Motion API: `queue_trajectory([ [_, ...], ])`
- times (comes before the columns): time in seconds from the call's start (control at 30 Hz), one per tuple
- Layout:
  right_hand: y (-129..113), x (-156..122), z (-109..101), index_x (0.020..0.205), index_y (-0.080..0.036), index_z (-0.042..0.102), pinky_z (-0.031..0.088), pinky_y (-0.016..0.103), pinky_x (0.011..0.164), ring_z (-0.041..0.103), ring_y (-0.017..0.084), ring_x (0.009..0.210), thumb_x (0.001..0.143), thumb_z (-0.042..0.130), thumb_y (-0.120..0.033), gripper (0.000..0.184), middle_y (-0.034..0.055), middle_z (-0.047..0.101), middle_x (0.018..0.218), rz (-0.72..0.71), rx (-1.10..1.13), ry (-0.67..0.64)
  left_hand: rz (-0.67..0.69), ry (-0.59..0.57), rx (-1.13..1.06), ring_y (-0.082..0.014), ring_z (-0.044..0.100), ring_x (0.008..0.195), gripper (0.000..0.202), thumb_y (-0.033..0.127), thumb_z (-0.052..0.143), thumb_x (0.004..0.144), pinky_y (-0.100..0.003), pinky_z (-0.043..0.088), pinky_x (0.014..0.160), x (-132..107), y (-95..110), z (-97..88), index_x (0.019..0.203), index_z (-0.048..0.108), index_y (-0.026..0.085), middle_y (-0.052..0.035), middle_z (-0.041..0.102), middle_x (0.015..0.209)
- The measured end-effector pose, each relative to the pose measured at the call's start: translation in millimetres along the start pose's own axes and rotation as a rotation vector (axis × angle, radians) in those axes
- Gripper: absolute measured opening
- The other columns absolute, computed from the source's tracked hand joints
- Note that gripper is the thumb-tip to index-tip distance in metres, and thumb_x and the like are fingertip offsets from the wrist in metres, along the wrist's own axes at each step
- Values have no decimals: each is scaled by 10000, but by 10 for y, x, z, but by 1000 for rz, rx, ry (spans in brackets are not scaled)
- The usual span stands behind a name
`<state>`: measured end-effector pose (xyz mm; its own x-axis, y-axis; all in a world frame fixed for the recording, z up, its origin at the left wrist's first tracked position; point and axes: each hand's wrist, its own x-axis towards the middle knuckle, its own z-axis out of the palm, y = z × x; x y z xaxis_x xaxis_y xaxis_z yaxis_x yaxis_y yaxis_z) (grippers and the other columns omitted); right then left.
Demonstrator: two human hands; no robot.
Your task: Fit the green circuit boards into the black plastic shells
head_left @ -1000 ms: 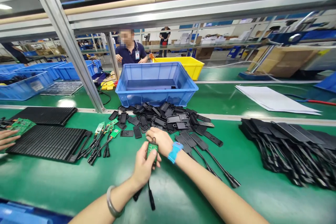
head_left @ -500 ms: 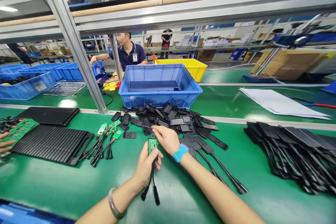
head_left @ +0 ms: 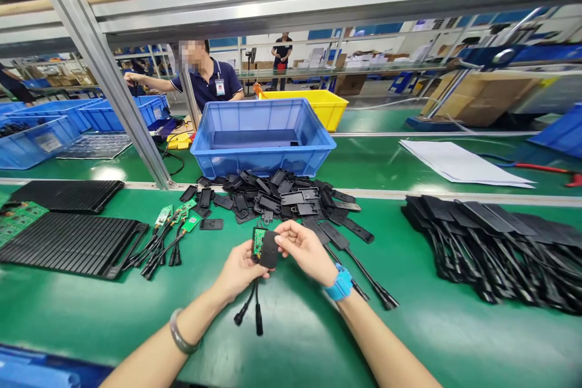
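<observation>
My left hand (head_left: 240, 267) is closed around a green circuit board (head_left: 259, 241) set in a black casing, with two black cables (head_left: 254, 306) hanging below. My right hand (head_left: 304, 248) pinches a flat black plastic cover (head_left: 270, 250), which overlaps the right part of the board. Whether the cover touches the board I cannot tell. Just beyond my hands lies a heap of black plastic case parts (head_left: 273, 200). Several cased units with cables (head_left: 339, 239) lie to the right of my right hand.
A blue bin (head_left: 264, 160) stands behind the heap, a yellow bin (head_left: 325, 110) farther back. At left are boards with cables (head_left: 170, 236) and ribbed black trays (head_left: 68, 242). Finished-looking black units (head_left: 491, 242) are piled at right, near white paper (head_left: 459, 160). A co-worker (head_left: 211, 76) sits opposite.
My right hand has drawn back from the heap with a black cover, now held over the board. The view has shifted slightly, and the co-worker's hand at far left has left the view.
</observation>
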<state>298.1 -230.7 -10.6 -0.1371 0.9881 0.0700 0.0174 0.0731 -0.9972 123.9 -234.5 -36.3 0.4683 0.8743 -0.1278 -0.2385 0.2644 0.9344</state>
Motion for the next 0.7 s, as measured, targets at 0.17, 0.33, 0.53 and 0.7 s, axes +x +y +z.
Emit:
queue_trajectory([
  [0.17,48,-8,33,891,-164,595,466,226,517,585,118,605,784,661,-388,257,-17,576,692,-1,-47,73,-72,-30,6,-209,694,791,540,239,834,609,-252,534,616,-21,-15,-7,1090,607,144,-135,674,1043],
  [0.33,115,-4,52,908,-179,561,500,236,514,615,123,579,748,698,-411,314,-42,550,685,39,-5,80,-52,-45,99,-159,665,743,511,245,803,646,-219,517,579,-8,-41,-9,1098,596,128,-136,683,1031],
  [0.53,133,0,71,1012,-181,541,476,232,478,600,128,568,793,615,-535,423,-24,576,704,134,73,-7,-10,-25,243,-148,658,667,457,298,720,719,-195,484,492,-8,-35,10,1116,584,114,-106,679,948],
  [0.7,165,13,103,771,-163,586,376,218,471,482,101,520,872,496,-555,414,-29,516,605,66,-22,-59,13,20,314,-188,691,754,567,274,677,753,-250,550,595,-28,-62,12,1288,521,174,-80,693,928],
])
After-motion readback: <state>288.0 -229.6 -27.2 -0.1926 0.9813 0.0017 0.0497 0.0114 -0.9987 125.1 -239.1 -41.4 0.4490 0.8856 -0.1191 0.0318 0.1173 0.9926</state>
